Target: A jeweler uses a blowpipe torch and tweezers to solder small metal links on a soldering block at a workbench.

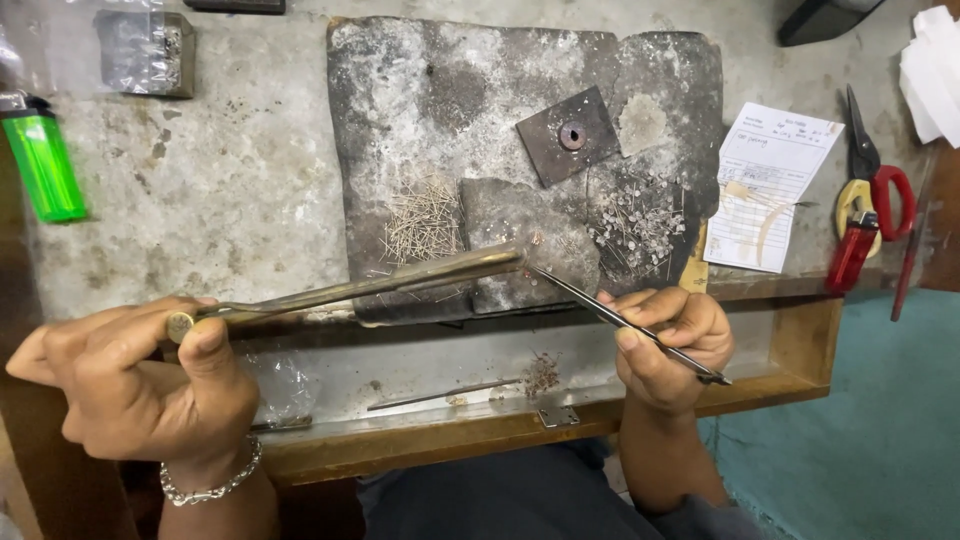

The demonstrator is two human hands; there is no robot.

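Head view: tweezers (620, 320) between right-hand fingers (650, 305), brass blowpipe (360, 290) in left hand (140, 380).

Left hand (135, 385) fisted, thumb up (bracelet at wrist), right hand (665, 345) pinching, fingers curled

Ahead of the left fingers (205, 335) the bare counter (240, 190) lies open up to the green lighter (42, 160). Beyond the right fingers (640, 310), the charred slab (470, 90), pin piles (635, 225), paper slip (775, 185) and scissors (875, 185) crowd the way.
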